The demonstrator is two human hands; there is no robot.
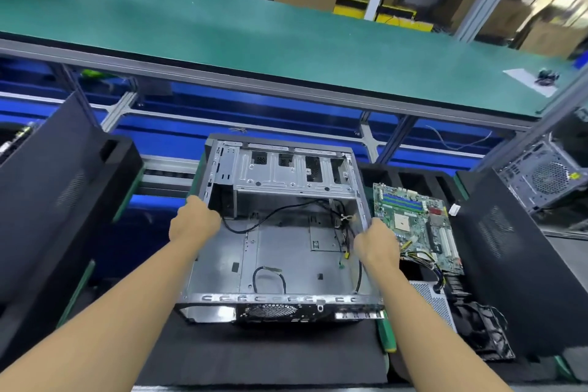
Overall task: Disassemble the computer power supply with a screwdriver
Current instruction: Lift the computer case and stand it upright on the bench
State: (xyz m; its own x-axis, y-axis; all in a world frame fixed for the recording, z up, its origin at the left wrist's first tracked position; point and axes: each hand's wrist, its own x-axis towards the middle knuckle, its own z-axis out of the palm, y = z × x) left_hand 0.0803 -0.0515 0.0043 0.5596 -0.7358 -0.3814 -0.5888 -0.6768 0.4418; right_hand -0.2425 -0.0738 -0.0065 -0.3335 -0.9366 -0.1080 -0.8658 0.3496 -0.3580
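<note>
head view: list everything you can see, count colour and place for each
computer case: one, silver inside with a black front, open, centre on the mat
cables: several, black, loose inside the case
mat: one, black, under the case
motherboard: one, green, right of the case
power supply: one, silver perforated box, near right, wires attached
green-handled tool: one, green and yellow, by the case's near right corner
black towers: two, far left and right
open tower: one, grey, far right
belt: one, green, behind
left hand: grips the case's left wall
right hand: grips the case's right wall
</note>
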